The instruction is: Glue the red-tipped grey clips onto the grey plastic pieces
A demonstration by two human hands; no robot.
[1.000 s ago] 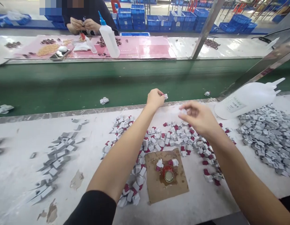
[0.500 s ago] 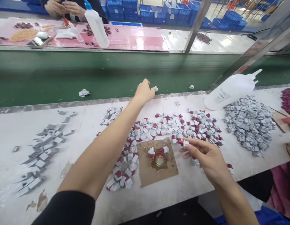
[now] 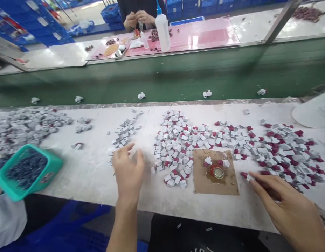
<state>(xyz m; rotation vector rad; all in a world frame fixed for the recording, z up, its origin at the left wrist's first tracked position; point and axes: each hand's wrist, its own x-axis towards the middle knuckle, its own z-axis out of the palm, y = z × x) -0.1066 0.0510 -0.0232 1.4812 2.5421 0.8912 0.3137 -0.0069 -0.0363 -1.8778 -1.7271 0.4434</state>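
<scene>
"Grip first: what does the right hand (image 3: 285, 201) have?"

"A small white-and-maroon piece (image 3: 248, 177), pinched between thumb and forefinger just beside the right edge of the cardboard square (image 3: 201, 184), between the far and near edges of the desk (image 3: 81, 175)."

"And the left hand (image 3: 128, 173)?"

"Thumb and fingers well apart, at the near end of the grey pieces (image 3: 125, 130). I see nothing in it; whether it touches any of them, I can't tell."

"How would the held piece handle?"

"Light and stiff, I'd judge, probably moulded plastic. Small projections could snap, so squeeze gently."

"Slippery?"

"Perhaps, if wetted: the patch around the bottle cap (image 3: 218, 172) on the cardboard looks damp."

"Where to take hold?"

"By the sides of the white part, I'd say, leaving the maroon end free. Fingertips partly hide it, so its exact shape is unclear."
</scene>
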